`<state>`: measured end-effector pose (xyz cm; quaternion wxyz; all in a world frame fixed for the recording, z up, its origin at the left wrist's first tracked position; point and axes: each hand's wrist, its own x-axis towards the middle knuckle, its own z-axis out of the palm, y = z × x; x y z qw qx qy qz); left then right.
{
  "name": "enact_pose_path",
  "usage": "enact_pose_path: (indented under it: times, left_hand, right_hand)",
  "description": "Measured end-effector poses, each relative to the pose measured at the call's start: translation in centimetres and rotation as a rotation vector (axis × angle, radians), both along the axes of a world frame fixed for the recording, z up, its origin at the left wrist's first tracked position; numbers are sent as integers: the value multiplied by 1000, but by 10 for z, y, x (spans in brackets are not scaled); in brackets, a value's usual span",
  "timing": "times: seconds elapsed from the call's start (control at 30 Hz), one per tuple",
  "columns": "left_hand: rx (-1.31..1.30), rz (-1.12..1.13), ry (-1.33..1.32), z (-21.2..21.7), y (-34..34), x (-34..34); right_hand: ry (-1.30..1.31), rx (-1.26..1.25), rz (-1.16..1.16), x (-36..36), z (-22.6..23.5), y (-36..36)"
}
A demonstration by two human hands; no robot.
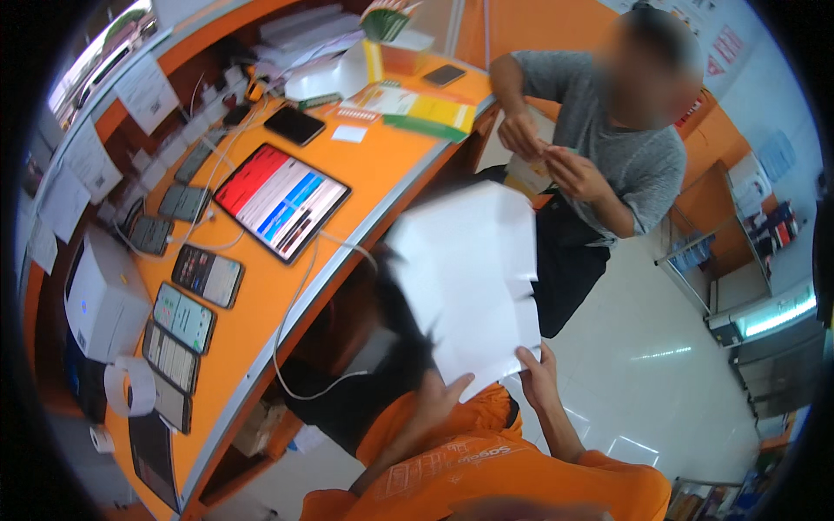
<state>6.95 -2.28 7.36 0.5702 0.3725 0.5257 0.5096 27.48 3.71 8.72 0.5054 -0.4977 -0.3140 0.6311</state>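
Head view: white paper sheets (469, 278) pinched at lower edge by left hand (439, 395) and right hand (539, 373); best held flat, clear of orange counter (382, 165).

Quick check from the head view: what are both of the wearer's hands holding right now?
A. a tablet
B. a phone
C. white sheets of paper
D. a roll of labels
C: the left hand and right hand grip the lower edge of the white sheets of paper; the tablet lies untouched on the orange counter.
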Motion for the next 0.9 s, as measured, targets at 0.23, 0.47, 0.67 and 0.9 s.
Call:
enact_pose_path:
  times: [0.23,0.47,0.67,0.9]
  left_hand:
    - [91,176,-217,61,121,-29]
    - [293,251,-572,93,250,-44]
    - [89,62,-553,107,314,-56]
    - [168,-20,-279,52,252,-43]
  right_hand:
    - [-36,254,129,-75,57,102]
    - [-5,393,67,-134,89,258]
    - [-232,422,67,-138,70,385]
    - [-430,513,-21,-133,54,458]
